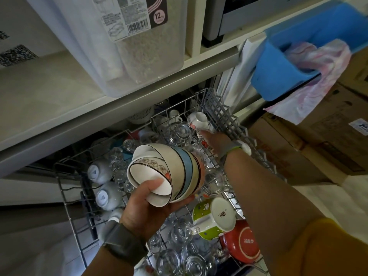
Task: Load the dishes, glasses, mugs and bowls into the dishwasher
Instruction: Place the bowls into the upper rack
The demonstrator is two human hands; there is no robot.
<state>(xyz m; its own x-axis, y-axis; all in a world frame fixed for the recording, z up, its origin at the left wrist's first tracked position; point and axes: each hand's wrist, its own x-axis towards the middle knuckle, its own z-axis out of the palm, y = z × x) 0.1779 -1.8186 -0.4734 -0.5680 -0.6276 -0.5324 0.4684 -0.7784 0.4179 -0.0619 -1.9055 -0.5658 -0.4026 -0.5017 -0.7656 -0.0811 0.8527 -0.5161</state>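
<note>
My left hand (145, 206) grips a nested stack of bowls (169, 172), tilted on its side above the pulled-out upper dishwasher rack (67, 188); my thumb lies inside the innermost white bowl. My right hand (214, 142) reaches to the rack's far right and touches a white mug with red flowers (196, 121); its fingers are partly hidden, so its grasp is unclear. The rack holds several upturned glasses (179, 132), white cups (99, 172), a green cartoon mug (213, 218) and a red bowl (243, 244).
A grey fold-down shelf (225, 114) lines the rack's right side. A counter edge (99, 124) overhangs the dishwasher, with a clear rice container (123, 46) on it. Cardboard boxes (310, 140) and a blue bin (288, 62) with a cloth stand to the right.
</note>
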